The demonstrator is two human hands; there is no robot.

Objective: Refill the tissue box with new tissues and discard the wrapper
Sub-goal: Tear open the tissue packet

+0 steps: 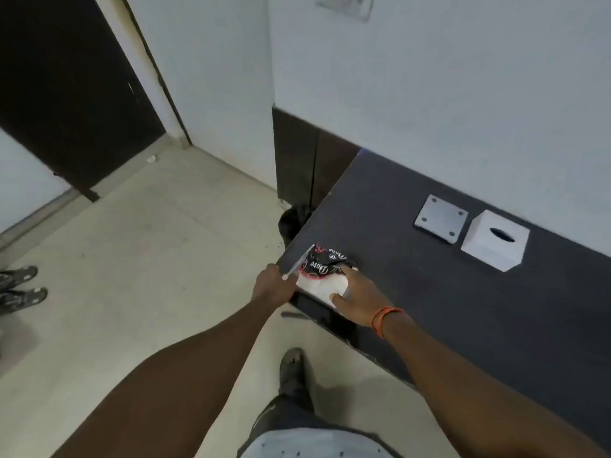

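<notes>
So we've got one tissue pack sitting at the near-left corner of the dark desk, its black printed wrapper peeled partway so the white tissues show; our left hand is at its 9 o'clock, pinched shut on a strip of that wrapper pulled up toward 12; our right hand is at 3 o'clock, fingers spread narrow and pressed on the pack, thumb on the near edge. One white tissue box stands well apart at 2 o'clock by the wall; one grey square plate with four holes lies just beside it at its 9 o'clock. Two shoes on the floor far left.
</notes>
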